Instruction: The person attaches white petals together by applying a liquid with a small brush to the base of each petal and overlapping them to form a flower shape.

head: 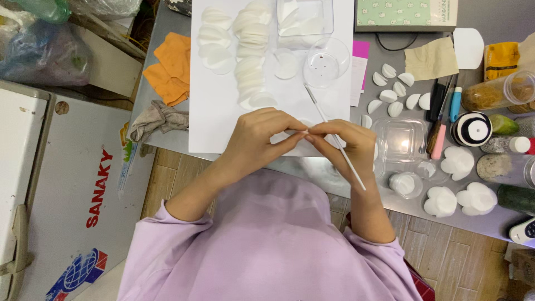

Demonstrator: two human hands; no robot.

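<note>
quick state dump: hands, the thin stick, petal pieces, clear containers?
left hand: fingertips pinching a small white piece
right hand: holds thin white stick, tilted
white petals: laid in overlapping rows on white sheet
clear round dish: open, nearly empty
clear square tub: open, empty

Round dish (326, 62) on sheet (212, 111), behind hands (304, 139)
</note>
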